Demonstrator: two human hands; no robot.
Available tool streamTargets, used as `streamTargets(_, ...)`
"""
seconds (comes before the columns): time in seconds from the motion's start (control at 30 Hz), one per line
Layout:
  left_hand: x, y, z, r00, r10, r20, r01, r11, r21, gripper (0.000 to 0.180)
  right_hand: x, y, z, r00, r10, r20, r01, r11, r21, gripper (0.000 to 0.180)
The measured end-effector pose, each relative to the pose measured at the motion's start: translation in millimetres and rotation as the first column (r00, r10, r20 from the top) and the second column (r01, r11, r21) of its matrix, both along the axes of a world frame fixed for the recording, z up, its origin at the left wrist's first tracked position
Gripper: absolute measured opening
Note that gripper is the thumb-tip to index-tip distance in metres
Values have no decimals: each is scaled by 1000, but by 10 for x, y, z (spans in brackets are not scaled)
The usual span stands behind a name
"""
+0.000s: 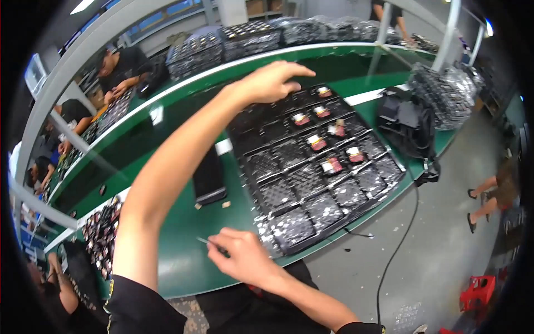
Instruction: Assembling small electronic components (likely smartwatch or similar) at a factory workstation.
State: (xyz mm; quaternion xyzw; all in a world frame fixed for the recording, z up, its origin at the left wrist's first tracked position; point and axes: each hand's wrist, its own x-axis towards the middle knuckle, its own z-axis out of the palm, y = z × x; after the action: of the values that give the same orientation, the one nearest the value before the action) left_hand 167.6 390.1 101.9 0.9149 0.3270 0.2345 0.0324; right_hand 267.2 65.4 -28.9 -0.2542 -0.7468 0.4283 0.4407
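My left hand [272, 80] reaches over the far edge of a black plastic tray [278, 195], forefinger stretched out and thumb apart, with nothing visible in it. The tray is divided into rows of pockets. Several small parts with red and pale faces [332, 165] lie in its middle and far right pockets. Low over the near edge of the green table, left of the tray's near corner, my right hand [242, 256] is closed around a thin, pointed metal tool [202, 240]. Its grip end is hidden by the fingers.
A black rectangular block [209, 181] lies left of the tray. Farther left is a heap of small parts [103, 236]. A black bag [409, 117] and stacked clear trays [442, 94] stand at the right. Co-workers [125, 69] sit across the belt [245, 69].
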Motion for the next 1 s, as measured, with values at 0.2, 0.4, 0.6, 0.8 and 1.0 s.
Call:
streamTargets(0.2,-1440,-1418,229,964,220,-150,-220,975,22,33,69,8,131,1000,1,30,1,999,-41,13)
streamTargets(0.4,-2531,-2765,-48,575,683,-451,-800,584,-136,55,49,15,129,998,2,66,-1,1000,-20,15)
streamTargets(0.6,-2532,-3179,-383,557,728,-399,-830,495,-257,48,10,-27,198,991,-20,132,22,1000,-14,16)
streamTargets(0.8,-2035,-3305,-577,867,491,-92,-492,808,-325,47,-7,9,198,974,-177,141,180,984,-10,11)
streamTargets(1.0,-1653,-3850,-752,927,374,41,-334,867,-369,58,-52,13,233,968,-194,162,199,980,-14,10)
